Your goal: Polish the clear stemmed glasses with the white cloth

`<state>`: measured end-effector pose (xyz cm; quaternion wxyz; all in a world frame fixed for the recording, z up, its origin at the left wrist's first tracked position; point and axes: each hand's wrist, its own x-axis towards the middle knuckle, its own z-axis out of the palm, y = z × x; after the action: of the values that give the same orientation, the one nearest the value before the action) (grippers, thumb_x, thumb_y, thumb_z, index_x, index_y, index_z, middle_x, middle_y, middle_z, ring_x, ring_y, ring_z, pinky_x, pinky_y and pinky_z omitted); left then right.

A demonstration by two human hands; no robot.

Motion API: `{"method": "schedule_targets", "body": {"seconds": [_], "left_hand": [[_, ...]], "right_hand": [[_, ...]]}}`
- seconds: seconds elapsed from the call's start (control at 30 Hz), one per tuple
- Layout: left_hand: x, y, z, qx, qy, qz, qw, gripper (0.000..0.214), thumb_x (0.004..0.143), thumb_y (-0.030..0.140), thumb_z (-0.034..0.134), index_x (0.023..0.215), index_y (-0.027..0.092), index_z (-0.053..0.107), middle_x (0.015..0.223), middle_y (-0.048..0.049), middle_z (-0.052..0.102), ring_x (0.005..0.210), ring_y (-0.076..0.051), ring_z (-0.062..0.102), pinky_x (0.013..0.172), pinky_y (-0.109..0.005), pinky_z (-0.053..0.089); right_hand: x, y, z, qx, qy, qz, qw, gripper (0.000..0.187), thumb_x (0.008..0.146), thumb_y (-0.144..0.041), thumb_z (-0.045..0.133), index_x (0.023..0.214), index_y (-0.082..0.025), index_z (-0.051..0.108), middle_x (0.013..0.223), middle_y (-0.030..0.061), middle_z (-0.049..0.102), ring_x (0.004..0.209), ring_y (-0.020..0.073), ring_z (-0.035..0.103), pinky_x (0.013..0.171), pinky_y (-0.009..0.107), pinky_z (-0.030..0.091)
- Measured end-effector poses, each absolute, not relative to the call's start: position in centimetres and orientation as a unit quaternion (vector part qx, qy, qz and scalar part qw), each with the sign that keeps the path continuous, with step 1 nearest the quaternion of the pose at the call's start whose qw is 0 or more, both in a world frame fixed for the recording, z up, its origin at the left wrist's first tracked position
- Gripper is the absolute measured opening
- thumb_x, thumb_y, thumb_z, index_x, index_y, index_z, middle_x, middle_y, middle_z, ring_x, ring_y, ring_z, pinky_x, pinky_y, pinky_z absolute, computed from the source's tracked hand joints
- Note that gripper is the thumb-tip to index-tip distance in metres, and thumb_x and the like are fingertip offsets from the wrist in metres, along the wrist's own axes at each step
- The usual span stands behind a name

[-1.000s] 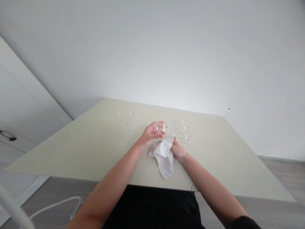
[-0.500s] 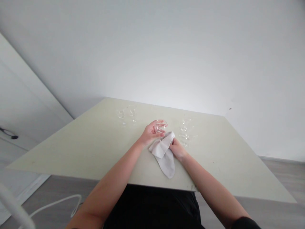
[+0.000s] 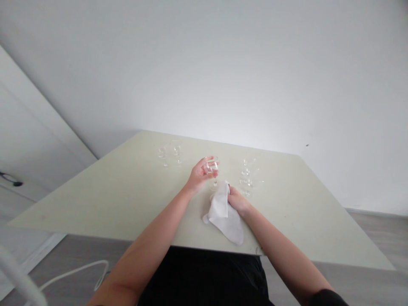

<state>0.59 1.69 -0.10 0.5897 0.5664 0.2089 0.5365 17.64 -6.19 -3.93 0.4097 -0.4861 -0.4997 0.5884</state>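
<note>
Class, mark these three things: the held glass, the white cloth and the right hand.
held glass [image 3: 211, 164]: head view, on its bowl.
white cloth [image 3: 227, 216]: head view, on its middle.
right hand [image 3: 238, 200]: head view, on the back of the hand.

From my feed, right hand [image 3: 238, 201] fingertips hidden under the white cloth [image 3: 225, 213], stemmed glass [image 3: 211, 165] bowl partly covered by left hand [image 3: 198, 177], clear glasses [image 3: 247, 177] at 2 o'clock of the cloth overlapping, count unreadable to me, white tube [image 3: 16, 277] at 8 o'clock blurred, cut by the edge.
</note>
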Motion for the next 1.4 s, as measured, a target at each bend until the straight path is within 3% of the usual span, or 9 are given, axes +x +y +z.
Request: {"method": "schedule_targets", "body": {"seconds": [0.23, 0.47, 0.63, 0.77, 0.93, 1.07, 1.27, 1.4], "left_hand": [[1.2, 1.5, -1.0, 0.619, 0.258, 0.492, 0.556, 0.077, 0.062, 0.034, 0.087, 0.129, 0.020, 0.052, 0.125, -0.0152, 0.063, 0.092, -0.019, 0.067, 0.083, -0.037, 0.055], [1.7, 0.5, -1.0, 0.673, 0.255, 0.447, 0.532, 0.072, 0.066, 0.035, 0.085, 0.127, 0.020, 0.049, 0.124, -0.0140, 0.061, 0.094, -0.019, 0.066, 0.083, -0.035, 0.054], [1.6, 0.8, -1.5, 0.698, 0.299, 0.424, 0.493, 0.076, 0.064, 0.038, 0.085, 0.128, 0.021, 0.048, 0.123, -0.0128, 0.060, 0.099, -0.021, 0.064, 0.075, -0.031, 0.054], [1.2, 1.5, -2.5, 0.774, 0.364, 0.347, 0.385, 0.058, 0.063, 0.039, 0.083, 0.112, 0.018, 0.061, 0.109, -0.0092, 0.065, 0.094, -0.022, 0.064, 0.071, -0.030, 0.053], [0.8, 2.0, -3.3, 0.842, 0.382, 0.262, 0.277, 0.035, 0.069, 0.033, 0.075, 0.100, 0.017, 0.068, 0.098, -0.0077, 0.070, 0.082, -0.021, 0.065, 0.080, -0.033, 0.050], [1.3, 2.1, -3.6, 0.848, 0.384, 0.258, 0.258, 0.024, 0.074, 0.030, 0.071, 0.095, 0.018, 0.069, 0.096, -0.0075, 0.072, 0.082, -0.021, 0.065, 0.081, -0.033, 0.050], [2.2, 1.9, -3.9, 0.804, 0.396, 0.305, 0.321, 0.024, 0.075, 0.037, 0.071, 0.090, 0.020, 0.064, 0.093, -0.0040, 0.071, 0.081, -0.019, 0.066, 0.073, -0.029, 0.052], [2.0, 1.5, -3.2, 0.852, 0.344, 0.270, 0.287, 0.016, 0.080, 0.034, 0.065, 0.089, 0.021, 0.067, 0.099, -0.0040, 0.072, 0.088, -0.020, 0.065, 0.084, -0.032, 0.050]], "right_hand": [[17.5, -7.0, -3.0, -0.408, -0.570, 0.631, 0.332, 0.027, 0.070, -0.035, 0.075, 0.085, -0.013, 0.070, 0.067, -0.0016, 0.067, 0.057, 0.0114, 0.056, 0.061, 0.025, 0.047], [17.3, -6.9, -3.0, -0.382, -0.603, 0.625, 0.316, 0.023, 0.073, -0.035, 0.073, 0.079, -0.013, 0.069, 0.065, -0.0019, 0.064, 0.057, 0.0104, 0.053, 0.058, 0.023, 0.044], [17.4, -6.8, -3.1, -0.377, -0.607, 0.626, 0.312, 0.023, 0.073, -0.035, 0.073, 0.082, -0.014, 0.069, 0.067, -0.0017, 0.066, 0.059, 0.0111, 0.056, 0.061, 0.023, 0.046], [17.6, -7.2, -3.0, -0.338, -0.612, 0.670, 0.249, 0.028, 0.071, -0.039, 0.075, 0.081, -0.014, 0.069, 0.066, -0.0018, 0.067, 0.058, 0.0108, 0.057, 0.063, 0.024, 0.048], [17.7, -7.9, -2.6, -0.291, -0.621, 0.714, 0.138, 0.034, 0.069, -0.046, 0.077, 0.080, -0.015, 0.070, 0.063, -0.0017, 0.066, 0.059, 0.0134, 0.060, 0.066, 0.027, 0.051], [17.6, -7.9, -2.6, -0.294, -0.618, 0.714, 0.149, 0.036, 0.068, -0.047, 0.079, 0.081, -0.014, 0.071, 0.064, -0.0015, 0.067, 0.060, 0.0133, 0.061, 0.067, 0.026, 0.052], [17.5, -7.9, -2.6, -0.291, -0.618, 0.713, 0.158, 0.034, 0.071, -0.045, 0.077, 0.087, -0.015, 0.074, 0.068, -0.0005, 0.069, 0.062, 0.0142, 0.064, 0.068, 0.027, 0.053], [17.6, -7.8, -2.7, -0.292, -0.625, 0.708, 0.152, 0.032, 0.072, -0.043, 0.076, 0.089, -0.016, 0.074, 0.068, -0.0005, 0.069, 0.062, 0.0150, 0.064, 0.067, 0.028, 0.053]]}}
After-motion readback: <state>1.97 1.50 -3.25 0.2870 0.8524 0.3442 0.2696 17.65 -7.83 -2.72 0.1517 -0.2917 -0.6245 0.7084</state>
